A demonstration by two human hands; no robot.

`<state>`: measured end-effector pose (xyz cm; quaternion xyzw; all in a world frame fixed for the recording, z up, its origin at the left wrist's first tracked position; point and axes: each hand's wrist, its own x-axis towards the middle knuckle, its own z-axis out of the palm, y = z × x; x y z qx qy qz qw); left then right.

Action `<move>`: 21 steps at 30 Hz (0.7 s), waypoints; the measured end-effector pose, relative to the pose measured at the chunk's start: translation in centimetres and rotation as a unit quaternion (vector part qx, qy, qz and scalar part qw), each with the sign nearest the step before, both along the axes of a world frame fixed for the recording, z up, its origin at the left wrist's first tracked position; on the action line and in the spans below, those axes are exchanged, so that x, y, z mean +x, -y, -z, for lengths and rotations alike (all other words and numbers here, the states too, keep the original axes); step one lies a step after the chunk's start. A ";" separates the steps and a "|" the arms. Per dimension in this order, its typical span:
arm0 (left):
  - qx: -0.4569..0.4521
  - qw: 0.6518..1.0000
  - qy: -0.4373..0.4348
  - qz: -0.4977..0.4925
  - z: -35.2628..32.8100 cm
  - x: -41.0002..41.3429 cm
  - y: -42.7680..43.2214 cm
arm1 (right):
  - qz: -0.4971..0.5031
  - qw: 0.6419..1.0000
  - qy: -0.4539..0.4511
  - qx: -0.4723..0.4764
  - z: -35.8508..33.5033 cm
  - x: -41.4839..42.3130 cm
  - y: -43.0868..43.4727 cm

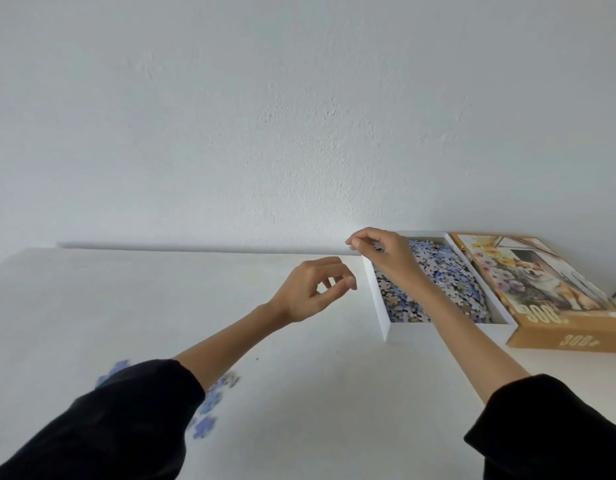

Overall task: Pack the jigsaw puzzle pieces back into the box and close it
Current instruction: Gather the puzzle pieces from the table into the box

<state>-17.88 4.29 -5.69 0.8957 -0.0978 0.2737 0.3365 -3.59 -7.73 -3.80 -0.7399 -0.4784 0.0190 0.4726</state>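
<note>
A shallow white cardboard box [382, 303], heaped with small bluish puzzle pieces [445, 282], stands on a smooth white desk [299, 375] against a rough plaster wall [299, 116], its printed lid [541, 289] touching its right side. The right hand [382, 252] pinches pieces over the box; the left hand [313, 289] hangs with fingers loosely curled, empty. Loose pieces [209, 407] lie blurred near the left sleeve [109, 420].

Soft even daylight, faint shadows, motion blur near bottom-left sleeve [92, 427].

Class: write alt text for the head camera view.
A person's right hand holds puzzle pieces over a white box of pieces, left hand empty beside it; the lid lies right, loose pieces remain on the table.
</note>
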 end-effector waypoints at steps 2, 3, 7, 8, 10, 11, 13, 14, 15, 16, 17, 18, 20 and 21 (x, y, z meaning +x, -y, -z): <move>0.005 1.000 -0.001 -0.012 -0.4 -2.7 -1.6 | -0.010 1.000 -0.002 0.002 0.0 -2.6 -1.6; 0.010 1.000 -0.003 -0.020 -0.5 -4.1 -2.5 | -0.015 1.000 -0.007 0.004 0.1 -4.0 -2.3; 0.054 0.997 -0.023 -0.046 0.1 -9.7 -6.2 | -0.035 0.999 -0.025 -0.003 1.2 -10.0 -5.0; 0.069 0.996 -0.030 -0.053 0.5 -11.1 -7.1 | -0.039 0.999 -0.033 -0.011 1.7 -11.4 -5.7; 0.085 0.993 -0.044 -0.068 1.3 -13.9 -8.9 | -0.048 0.997 -0.047 -0.029 2.8 -14.1 -7.0; 0.086 0.992 -0.052 -0.078 1.9 -15.3 -9.7 | -0.055 0.997 -0.050 -0.036 3.5 -15.5 -7.5; 0.080 0.989 -0.068 -0.102 3.0 -18.1 -11.1 | -0.069 0.995 -0.059 -0.045 4.7 -18.1 -8.3; 0.074 0.988 -0.075 -0.113 3.5 -19.5 -11.7 | -0.076 0.994 -0.065 -0.047 5.3 -19.2 -8.5; 0.067 0.987 -0.082 -0.122 4.1 -20.8 -12.3 | -0.080 0.993 -0.068 -0.052 6.0 -20.3 -8.8; 0.060 0.986 -0.088 -0.129 4.6 -22.1 -12.8 | -0.082 0.993 -0.068 -0.059 6.8 -21.2 -8.9; 0.053 0.985 -0.093 -0.136 5.0 -23.3 -13.4 | -0.084 0.992 -0.065 -0.070 7.5 -22.0 -9.1; 0.048 0.984 -0.098 -0.142 5.5 -24.4 -13.8 | -0.084 0.991 -0.060 -0.080 8.2 -22.7 -9.1; 0.046 0.981 -0.108 -0.152 6.3 -26.1 -14.7 | -0.081 0.991 -0.047 -0.093 9.4 -23.7 -9.2; 0.044 0.981 -0.112 -0.154 6.7 -26.8 -15.0 | -0.078 0.992 -0.038 -0.096 10.0 -24.0 -9.1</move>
